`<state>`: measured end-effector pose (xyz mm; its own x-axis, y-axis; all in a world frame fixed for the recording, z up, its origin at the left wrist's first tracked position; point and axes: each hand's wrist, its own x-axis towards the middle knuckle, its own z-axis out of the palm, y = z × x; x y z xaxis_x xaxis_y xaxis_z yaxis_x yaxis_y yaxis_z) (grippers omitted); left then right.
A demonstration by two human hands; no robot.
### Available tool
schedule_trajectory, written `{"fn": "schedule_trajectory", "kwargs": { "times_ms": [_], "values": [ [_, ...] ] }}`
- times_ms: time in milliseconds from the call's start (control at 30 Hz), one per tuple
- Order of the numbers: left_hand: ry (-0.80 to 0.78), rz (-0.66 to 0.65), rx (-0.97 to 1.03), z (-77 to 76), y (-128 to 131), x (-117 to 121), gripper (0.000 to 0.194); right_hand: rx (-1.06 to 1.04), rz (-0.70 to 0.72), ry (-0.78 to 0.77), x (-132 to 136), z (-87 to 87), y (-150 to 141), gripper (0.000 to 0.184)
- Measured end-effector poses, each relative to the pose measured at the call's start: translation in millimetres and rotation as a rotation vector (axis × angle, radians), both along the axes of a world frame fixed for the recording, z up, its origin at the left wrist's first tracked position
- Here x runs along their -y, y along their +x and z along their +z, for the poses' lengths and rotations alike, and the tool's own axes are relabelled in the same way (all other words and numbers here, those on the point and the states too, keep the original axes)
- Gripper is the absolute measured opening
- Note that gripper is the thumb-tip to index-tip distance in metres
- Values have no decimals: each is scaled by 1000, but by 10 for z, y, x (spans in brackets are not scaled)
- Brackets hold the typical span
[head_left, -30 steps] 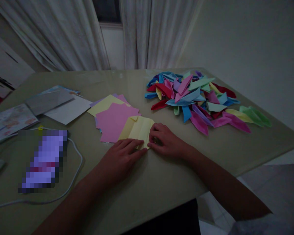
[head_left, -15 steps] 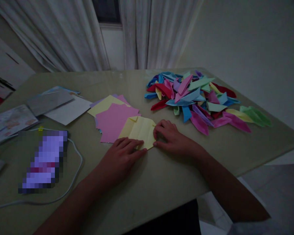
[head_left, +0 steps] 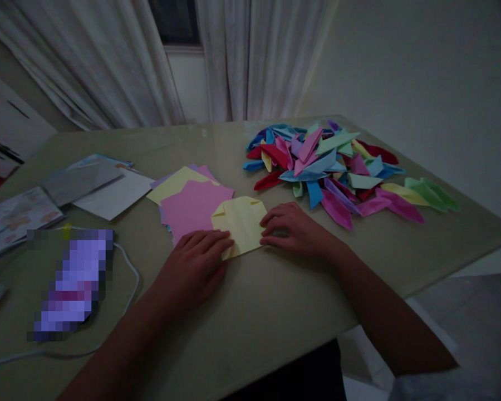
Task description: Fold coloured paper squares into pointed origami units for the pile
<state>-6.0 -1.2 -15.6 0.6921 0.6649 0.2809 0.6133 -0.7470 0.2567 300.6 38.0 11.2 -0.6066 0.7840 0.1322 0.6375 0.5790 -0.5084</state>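
Observation:
A yellow sheet of origami paper (head_left: 245, 225) lies on the table between my hands, its far corners folded in and faint creases running across it. My left hand (head_left: 200, 259) rests at its left edge with the fingers closed together on the paper, the thumb partly tucked below. At the right edge, my right hand (head_left: 294, 229) grips the paper between bent fingers and thumb. Just behind and left of it, pink paper (head_left: 192, 209) tops a loose stack, with another yellow sheet (head_left: 183, 181) and purple and blue edges showing under it.
A heap of folded coloured paper pieces (head_left: 317, 161) spreads over the back right of the table (head_left: 284, 312). White paper (head_left: 117, 195) and plastic packets (head_left: 20, 214) lie at left. A pixelated phone-like object (head_left: 73, 284) sits near a white cable (head_left: 136, 278).
The left side of the yellow paper has been folded over, so the sheet looks narrower. My left hand has shifted slightly left, while the right stays at the right edge.

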Motion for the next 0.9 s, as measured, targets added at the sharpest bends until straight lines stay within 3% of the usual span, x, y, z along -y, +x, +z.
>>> {"fn": "schedule_trajectory", "kwargs": {
  "times_ms": [200, 267, 367, 433, 533, 900],
  "values": [
    [109, -73, 52, -66, 23, -48, 20, -22, 9, 105, -9, -71, -47, 10],
    [91, -69, 94, -73, 69, -30, 17, -74, 111, 113, 18, -98, -106, 14],
    [21, -34, 186, -74, 128, -2, 15, -105, 331, 26, 70, -118, -181, 36],
    [-37, 11, 235, -77, 146, 10, 12, -104, 396, -29, 98, -115, -209, 38],
    [-75, 56, 275, -87, 146, 13, 10, -133, 390, -61, 116, -95, -215, 33],
    [-12, -52, 175, -39, 104, 30, 18, -48, 416, -68, 133, -3, -181, 35]
  ]
}}
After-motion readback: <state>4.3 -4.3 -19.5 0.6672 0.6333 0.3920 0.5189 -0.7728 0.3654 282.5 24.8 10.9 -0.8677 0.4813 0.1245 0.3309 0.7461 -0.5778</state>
